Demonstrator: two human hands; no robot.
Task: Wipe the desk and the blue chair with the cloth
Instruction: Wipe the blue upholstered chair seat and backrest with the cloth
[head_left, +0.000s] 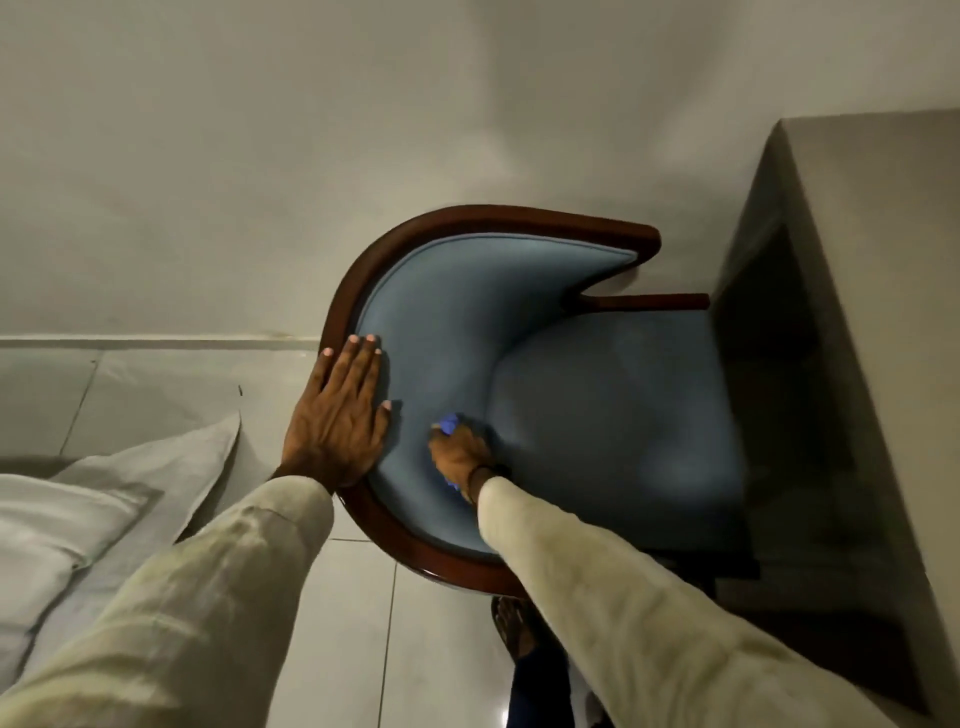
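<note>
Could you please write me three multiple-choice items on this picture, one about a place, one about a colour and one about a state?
1. Where is the cloth?
A. on the floor
B. on the chair's blue backrest
C. on the desk

2. What colour is the chair's frame?
A. white
B. black
C. dark reddish brown

3. How is the left hand?
A. flat and open on the chair's edge
B. closed on the cloth
C. lifted in the air

Answers: 1 B, the right hand presses it there near the seat; 2 C, the polished rim shows it; 3 A, its fingers lie spread.
</note>
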